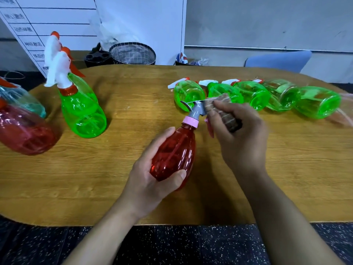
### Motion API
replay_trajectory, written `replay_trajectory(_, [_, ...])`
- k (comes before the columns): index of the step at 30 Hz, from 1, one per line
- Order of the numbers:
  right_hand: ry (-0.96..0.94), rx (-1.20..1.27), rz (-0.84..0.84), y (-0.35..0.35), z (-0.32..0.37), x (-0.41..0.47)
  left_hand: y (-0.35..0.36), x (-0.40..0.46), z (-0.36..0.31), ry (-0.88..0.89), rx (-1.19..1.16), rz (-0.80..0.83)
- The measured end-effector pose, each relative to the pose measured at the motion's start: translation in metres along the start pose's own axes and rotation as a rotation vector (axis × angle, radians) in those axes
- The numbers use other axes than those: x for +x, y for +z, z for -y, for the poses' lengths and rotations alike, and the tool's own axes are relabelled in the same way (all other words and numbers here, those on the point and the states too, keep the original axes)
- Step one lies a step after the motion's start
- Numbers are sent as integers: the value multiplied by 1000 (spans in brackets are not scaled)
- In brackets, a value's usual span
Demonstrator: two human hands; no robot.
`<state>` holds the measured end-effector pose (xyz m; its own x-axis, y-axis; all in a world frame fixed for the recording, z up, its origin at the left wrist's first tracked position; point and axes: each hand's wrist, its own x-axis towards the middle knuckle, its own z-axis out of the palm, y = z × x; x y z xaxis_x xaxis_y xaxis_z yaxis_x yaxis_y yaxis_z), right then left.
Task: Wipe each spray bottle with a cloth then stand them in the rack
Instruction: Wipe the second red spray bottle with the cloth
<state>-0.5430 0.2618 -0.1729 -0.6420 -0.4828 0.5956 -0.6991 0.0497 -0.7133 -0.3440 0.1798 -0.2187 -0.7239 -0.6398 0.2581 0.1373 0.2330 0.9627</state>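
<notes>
L hand (150,180) nearest, fingers closed round red spray bottle (174,153), held tilted above counter (114,169). R hand (242,134) fingers gripping cloth (223,109) against grey nozzle; cloth blurred, mostly hidden. Far R green bottles (256,94) lying, smeared. Red bottle at L edge (24,131) cut off.

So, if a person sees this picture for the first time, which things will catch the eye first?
First the red spray bottle at centre, held by the left hand while the right hand presses a brownish cloth against its grey nozzle. Next, the row of green bottles lying on their sides along the far right of the wooden table. At left, upright green bottles stand.
</notes>
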Motion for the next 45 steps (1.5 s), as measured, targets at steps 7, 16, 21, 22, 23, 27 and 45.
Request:
replay_trajectory(7, [-78, 64, 124, 5, 7, -10, -1, 0, 1, 3, -7, -3])
replay_trajectory(16, [-103, 119, 170, 4, 8, -8, -1, 1, 2, 9, 4, 9])
replay_trajectory(21, [-17, 94, 26, 0, 2, 0, 1, 0, 1, 31, 40, 14])
replay_trajectory(22, [-61, 119, 94, 1, 4, -1, 1, 1, 2, 30, 38, 7])
replay_trajectory(23, [-110, 148, 179, 2, 6, -3, 0, 1, 2, 25, 31, 3])
replay_trajectory(27, [-80, 116, 161, 3, 5, -2, 0, 2, 2, 7, 3, 12])
replay_trajectory(45, [-166, -121, 284, -14, -14, -5, -2, 2, 6, -17, -107, -16])
